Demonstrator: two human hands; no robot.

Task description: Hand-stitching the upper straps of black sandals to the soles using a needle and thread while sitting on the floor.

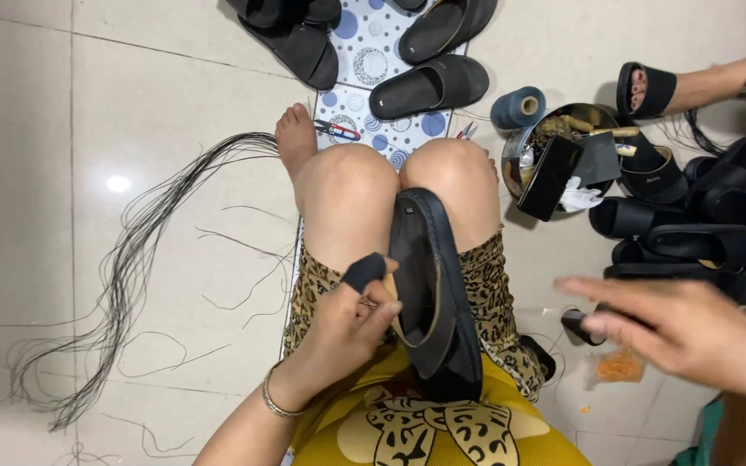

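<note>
Between the knees, a black leather slip-on shoe (433, 302) is clamped upright on its side, toe pointing far and heel resting near on the yellow leopard-print garment (416, 427). The left hand (347, 324), with a silver bangle at the wrist, is closed against the shoe's left edge, and a black sleeve is worn over its thumb. The right hand (684, 332) is held out to the right, well apart from the shoe, fingers extended and open, nothing gripped; it is blurred. Just beyond its fingertips a small black piece (578, 325) lies on the pale tiled floor (166, 95). On the far right a round metal bowl (554, 160) filled with tools and black leather pieces is seen, with a blue-grey spool of thread (518, 107) beside it. Black slide sandals (429, 86) are laid out at the far side and piled at the right. A bundle of long black threads (131, 259) is spread across the floor at the left.
</note>
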